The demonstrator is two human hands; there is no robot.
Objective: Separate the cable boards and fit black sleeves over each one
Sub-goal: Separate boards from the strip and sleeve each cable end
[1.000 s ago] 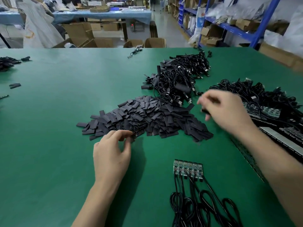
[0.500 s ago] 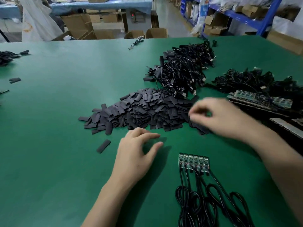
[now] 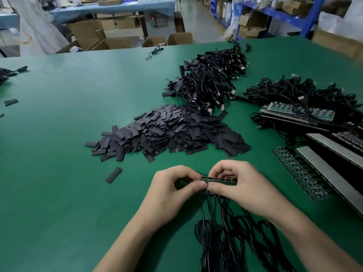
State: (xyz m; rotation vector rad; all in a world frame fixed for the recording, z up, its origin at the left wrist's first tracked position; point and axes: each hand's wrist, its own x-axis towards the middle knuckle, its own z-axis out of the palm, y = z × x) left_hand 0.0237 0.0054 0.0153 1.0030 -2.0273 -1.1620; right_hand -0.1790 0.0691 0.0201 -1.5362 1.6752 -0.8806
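Observation:
A joined strip of small green cable boards [image 3: 219, 180] is lifted on edge just above the green table, gripped from both ends. My left hand [image 3: 172, 195] pinches its left end with thumb and fingers. My right hand [image 3: 243, 185] pinches the right part. Black cables [image 3: 225, 238] hang from the boards and coil on the table towards me. A big heap of flat black sleeves [image 3: 169, 132] lies beyond my hands. One loose sleeve [image 3: 114, 174] rests apart, to the left of my left hand.
A tangle of sleeved cables [image 3: 212, 83] sits behind the sleeve heap. At right lie more cable bundles with board strips [image 3: 298, 111] and long panel strips [image 3: 324, 169]. Small black pieces [image 3: 10, 102] dot the far left. Cardboard boxes and blue shelving stand past the table's far edge.
Both hands left the sleeve heap and came together at the board strip, which was lying flat near me. It is now raised on edge between my fingers.

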